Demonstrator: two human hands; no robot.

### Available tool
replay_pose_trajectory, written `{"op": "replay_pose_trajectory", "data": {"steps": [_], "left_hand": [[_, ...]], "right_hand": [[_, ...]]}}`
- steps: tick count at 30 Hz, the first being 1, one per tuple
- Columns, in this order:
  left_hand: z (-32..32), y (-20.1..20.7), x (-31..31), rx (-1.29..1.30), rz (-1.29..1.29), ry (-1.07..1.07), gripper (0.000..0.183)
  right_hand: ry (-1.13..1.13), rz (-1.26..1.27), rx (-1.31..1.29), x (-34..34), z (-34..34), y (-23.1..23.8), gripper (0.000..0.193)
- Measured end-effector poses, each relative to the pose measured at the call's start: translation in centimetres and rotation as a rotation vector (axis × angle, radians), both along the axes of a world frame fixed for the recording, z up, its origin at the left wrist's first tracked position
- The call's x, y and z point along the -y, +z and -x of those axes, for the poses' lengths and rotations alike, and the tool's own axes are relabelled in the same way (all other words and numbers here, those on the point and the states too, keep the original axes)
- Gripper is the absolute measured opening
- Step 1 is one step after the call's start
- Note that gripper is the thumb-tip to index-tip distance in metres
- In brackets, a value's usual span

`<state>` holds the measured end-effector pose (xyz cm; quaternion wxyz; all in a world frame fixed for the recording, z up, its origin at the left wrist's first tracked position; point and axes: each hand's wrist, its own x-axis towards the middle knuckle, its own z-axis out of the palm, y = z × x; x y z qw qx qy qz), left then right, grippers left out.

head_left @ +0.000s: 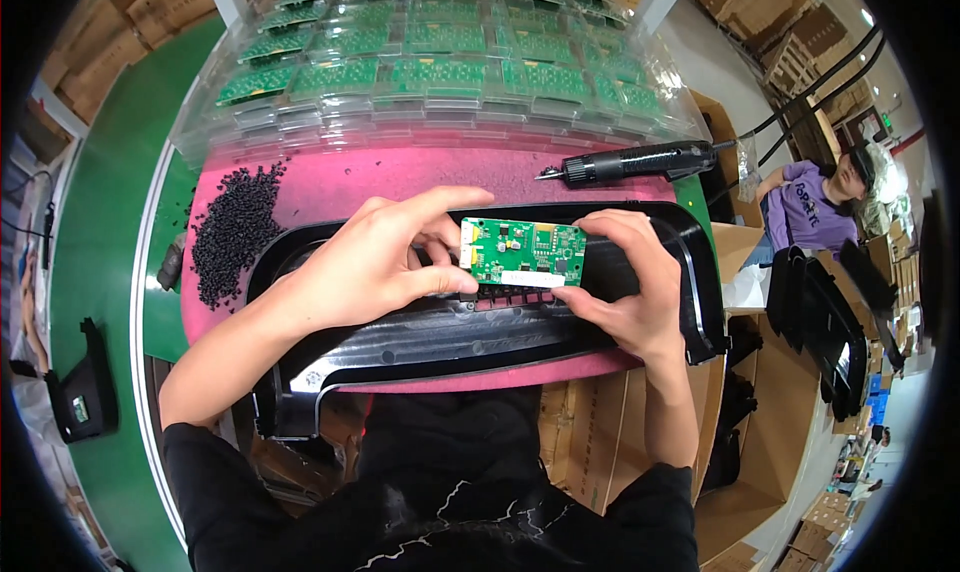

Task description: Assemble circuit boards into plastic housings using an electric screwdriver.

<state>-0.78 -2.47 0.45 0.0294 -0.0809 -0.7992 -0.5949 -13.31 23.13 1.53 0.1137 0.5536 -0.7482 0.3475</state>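
Between my two hands is a green circuit board [525,249] with white connectors along its left edge and a white label strip at its lower edge. My left hand [395,252] grips the connector end, thumb low and fingers behind. On the opposite end, my right hand [630,282] pinches the board between thumb and fingers. Below the board lies a large curved black plastic housing [420,344], which has a slotted grille partly covered by the board. The housing rests on a pink mat [330,177].
A heap of small black screws or pegs [235,227] sits left of the housing. Behind the housing lies a black electric screwdriver [640,162]. Stacked clear trays of green boards [430,72] stand at the back. Cardboard boxes [765,422] and a seated person [815,207] are at the right.
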Motion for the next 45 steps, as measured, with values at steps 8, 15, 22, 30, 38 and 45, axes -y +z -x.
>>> {"op": "replay_pose_trajectory", "data": {"steps": [8,15,22,30,38,45], "left_hand": [[0.1,-0.3,-0.2,0.014,0.484,-0.089,0.057],[0.1,-0.5,-0.3,0.063,0.597,-0.097,0.057],[0.1,-0.7,-0.3,0.047,0.624,-0.113,0.053],[-0.3,-1.4,-0.1,-0.134,0.635,-0.110,0.050],[-1.1,2.3,6.3,-0.341,0.492,0.436,0.024],[-5.0,-1.0,12.6,0.117,0.985,0.557,0.041]], "right_hand": [[0.015,-0.201,0.360,-0.3,0.3,-1.2,0.052],[-0.021,-0.255,0.373,-0.3,0.2,-1.1,0.049],[-0.019,-0.262,0.376,-0.1,0.1,-1.1,0.049],[-0.043,-0.288,0.332,0.0,-0.1,-0.9,0.056],[-0.199,-0.146,0.422,-1.3,-0.1,-0.2,0.060],[-0.525,-0.081,0.263,-5.0,8.7,2.9,0.044]]}}
